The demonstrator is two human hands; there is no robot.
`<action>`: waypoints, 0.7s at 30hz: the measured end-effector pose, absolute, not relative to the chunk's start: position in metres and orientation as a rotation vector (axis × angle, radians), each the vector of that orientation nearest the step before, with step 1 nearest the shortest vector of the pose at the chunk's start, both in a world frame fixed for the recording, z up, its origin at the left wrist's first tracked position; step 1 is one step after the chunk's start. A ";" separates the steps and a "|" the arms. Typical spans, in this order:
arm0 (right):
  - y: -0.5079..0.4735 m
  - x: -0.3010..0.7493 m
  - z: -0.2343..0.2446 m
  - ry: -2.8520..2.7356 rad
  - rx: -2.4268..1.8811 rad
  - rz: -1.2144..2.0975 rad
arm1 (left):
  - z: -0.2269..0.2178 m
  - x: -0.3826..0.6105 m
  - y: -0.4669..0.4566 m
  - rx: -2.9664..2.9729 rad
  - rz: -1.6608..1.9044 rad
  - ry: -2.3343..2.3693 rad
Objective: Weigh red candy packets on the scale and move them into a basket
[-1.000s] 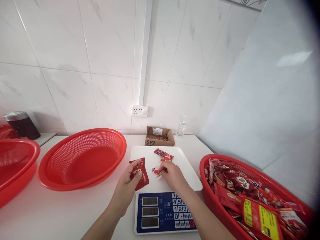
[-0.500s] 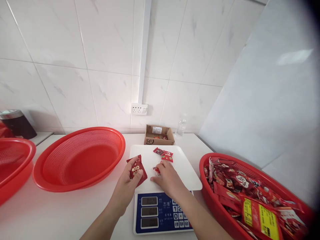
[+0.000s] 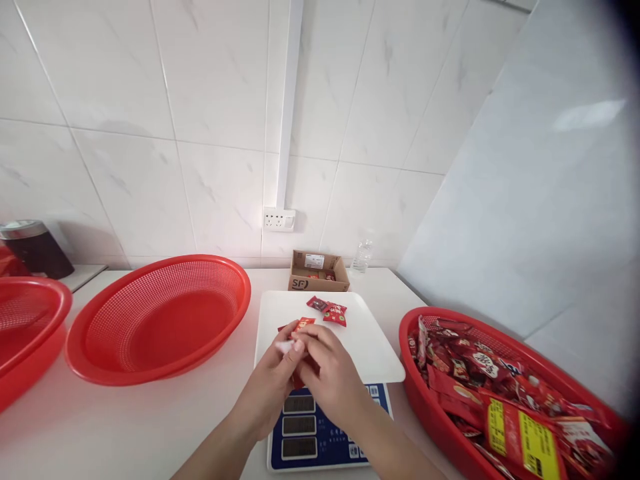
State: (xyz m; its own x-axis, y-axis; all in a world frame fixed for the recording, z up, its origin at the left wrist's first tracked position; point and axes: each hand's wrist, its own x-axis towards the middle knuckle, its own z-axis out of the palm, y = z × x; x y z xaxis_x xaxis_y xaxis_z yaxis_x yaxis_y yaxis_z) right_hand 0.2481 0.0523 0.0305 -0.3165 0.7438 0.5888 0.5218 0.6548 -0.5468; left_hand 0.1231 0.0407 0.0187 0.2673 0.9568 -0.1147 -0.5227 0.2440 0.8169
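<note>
In the head view, the left hand (image 3: 270, 381) and right hand (image 3: 331, 375) were together above the smooth white pan (image 3: 373, 350), each grip narrow, pinching glossy red packets (image 3: 305, 324) between them. Neither hand was clearly nearer; fingers hid the packets' long axis. Beyond lay crinkled, pillow-shaped sachets (image 3: 335, 315). Rightward, a perforated plastic basket (image 3: 417, 393) held shiny wrappers (image 3: 457, 397).

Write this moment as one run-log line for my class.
left hand: holding packets | right hand: against left hand, grip partly hidden | scale: under hands, loose packets on pan | right basket: packet-filled
</note>
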 end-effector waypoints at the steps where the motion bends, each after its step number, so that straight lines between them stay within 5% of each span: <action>1: 0.050 0.247 0.029 -2.015 -0.983 0.326 | 0.019 0.126 0.040 0.735 1.136 0.715; 21: 0.038 0.262 0.027 -1.981 -0.908 0.553 | 0.023 0.124 0.034 0.579 1.195 0.788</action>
